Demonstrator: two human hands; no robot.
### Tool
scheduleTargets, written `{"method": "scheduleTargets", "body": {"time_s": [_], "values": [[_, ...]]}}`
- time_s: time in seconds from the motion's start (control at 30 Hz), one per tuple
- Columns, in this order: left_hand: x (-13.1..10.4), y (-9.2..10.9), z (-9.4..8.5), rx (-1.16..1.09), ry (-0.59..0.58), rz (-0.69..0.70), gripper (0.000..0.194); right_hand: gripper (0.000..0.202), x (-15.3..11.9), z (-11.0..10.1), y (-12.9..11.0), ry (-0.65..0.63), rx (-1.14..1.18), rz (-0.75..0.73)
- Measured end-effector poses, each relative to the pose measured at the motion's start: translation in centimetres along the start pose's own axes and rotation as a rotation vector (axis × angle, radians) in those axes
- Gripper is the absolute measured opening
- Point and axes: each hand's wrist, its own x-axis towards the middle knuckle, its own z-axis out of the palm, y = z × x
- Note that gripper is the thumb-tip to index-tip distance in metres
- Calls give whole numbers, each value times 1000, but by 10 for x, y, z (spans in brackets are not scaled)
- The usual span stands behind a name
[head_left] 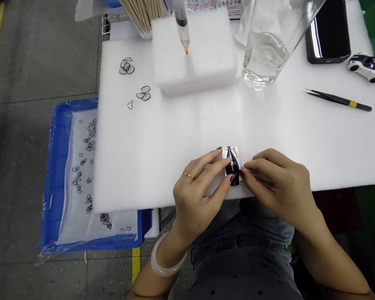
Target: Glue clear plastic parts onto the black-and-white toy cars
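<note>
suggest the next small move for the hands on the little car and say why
I'd probably ease the white-tipped item in the right hand lightly against the side of the toy car: its tip sits right beside the car, and the left hand steadies the car on the white foam board. Whether the tip touches is too small to tell.

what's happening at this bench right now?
The left hand steadies a small white and dark toy car near the foam sheet's front edge. The right hand pinches a thin white item beside the car; what it is, I can't tell. Black tweezers and a second toy car lie to the right, unheld.
</note>
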Motion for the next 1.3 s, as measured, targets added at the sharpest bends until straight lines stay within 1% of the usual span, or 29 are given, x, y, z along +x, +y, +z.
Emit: {"method": "scheduleTargets", "body": {"time_s": [0.43,0.53,0.57,0.6,0.63,0.7,0.73,0.77,0.8,0.87,0.93,0.97,1.1,1.2,1.3], "values": [[-2,1,3,5,3,-12,17,10,0,0,-1,12,-12,3],[1,0,-3,-1,-14,-40,16,8,1,0,0,11,-1,0],[4,-1,-7,-12,-57,-53,18,7,1,0,1,6,15,-4],[9,-3,-12,-28,-132,-50,25,6,1,0,2,5,35,-11],[14,-6,-16,-45,-230,-25,35,5,1,-1,3,16,56,-22],[24,-12,-23,-68,-441,86,56,7,-1,-1,4,80,81,-52],[27,-15,-24,-69,-514,148,60,9,-2,-2,5,131,79,-71],[29,-17,-23,-59,-537,186,58,11,-4,-2,6,182,64,-91],[30,-18,-21,-40,-507,193,50,13,-6,-2,6,227,38,-114],[27,-19,-14,16,-364,153,36,19,-10,-1,7,294,-34,-169],[22,-19,-7,68,-232,116,35,22,-15,1,8,328,-108,-224],[19,-19,-6,76,-207,111,35,23,-17,2,8,329,-137,-244],[16,-20,-8,15,-234,94,30,19,-23,8,6,279,-211,-245],[18,-20,-11,-9,-234,73,26,19,-23,12,3,276,-232,-236],[20,-20,-11,-14,-239,71,25,18,-19,14,1,276,-256,-153]]}}
